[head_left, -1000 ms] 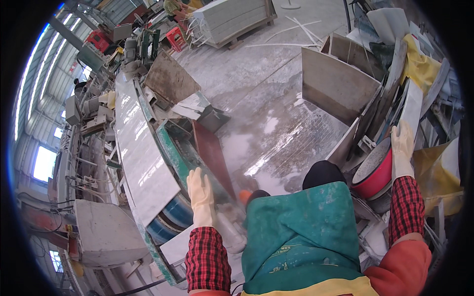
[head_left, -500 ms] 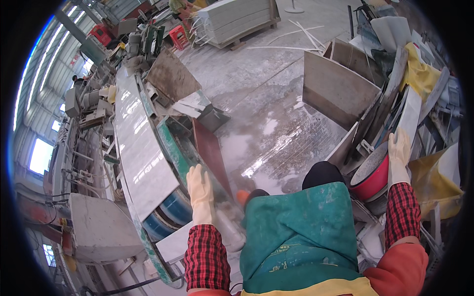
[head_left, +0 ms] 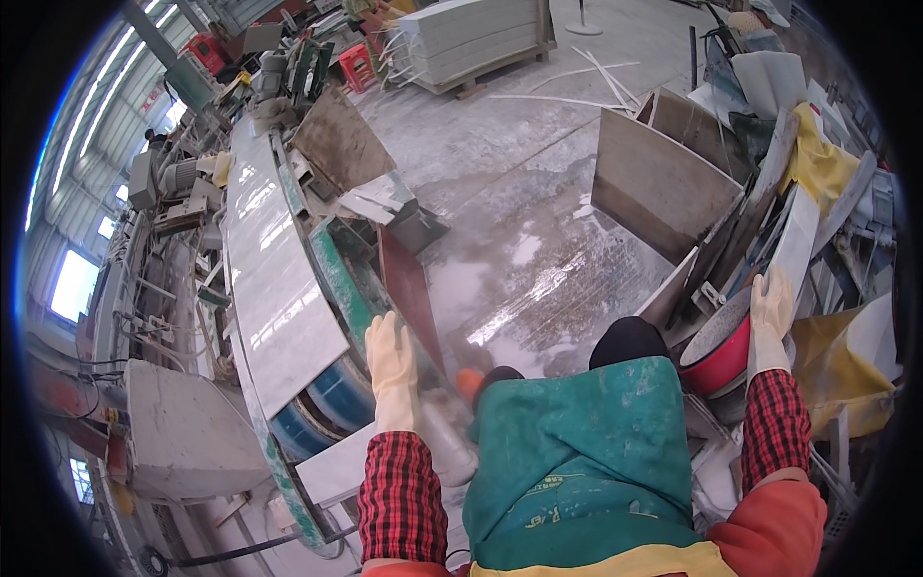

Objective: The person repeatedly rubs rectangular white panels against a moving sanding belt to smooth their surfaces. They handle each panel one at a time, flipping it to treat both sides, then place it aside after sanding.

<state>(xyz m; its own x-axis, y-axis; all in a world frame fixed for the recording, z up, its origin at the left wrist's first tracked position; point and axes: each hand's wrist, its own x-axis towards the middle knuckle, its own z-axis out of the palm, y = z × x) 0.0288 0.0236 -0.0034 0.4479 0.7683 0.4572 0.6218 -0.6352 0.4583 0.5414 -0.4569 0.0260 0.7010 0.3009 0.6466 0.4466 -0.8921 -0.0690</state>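
My left hand (head_left: 392,370), in a cream rubber glove, is held up with its fingers stretched. It holds nothing and is nearest a machine bed carrying a polished white stone slab (head_left: 284,317). Past the slab's near edge, blue rollers (head_left: 341,396) show. Beside them lies another white slab piece (head_left: 332,469), partly behind my left forearm. On the right, my right hand (head_left: 771,313), gloved alike, has its fingers up and apart, with nothing in it. It is by the rim of a red round tub (head_left: 723,361); whether it touches the rim I cannot tell.
Brown boards (head_left: 663,188) lean together at the right, near a yellow cloth (head_left: 822,159). A dark red panel (head_left: 409,288) stands along the machine. The concrete floor (head_left: 538,260) is wet. Stacked white slabs (head_left: 471,38) sit on a pallet farther off, near another person (head_left: 365,14).
The view has shifted slightly. The slab's near edge looks a little farther from me. Both hands stay raised and empty, almost in place.
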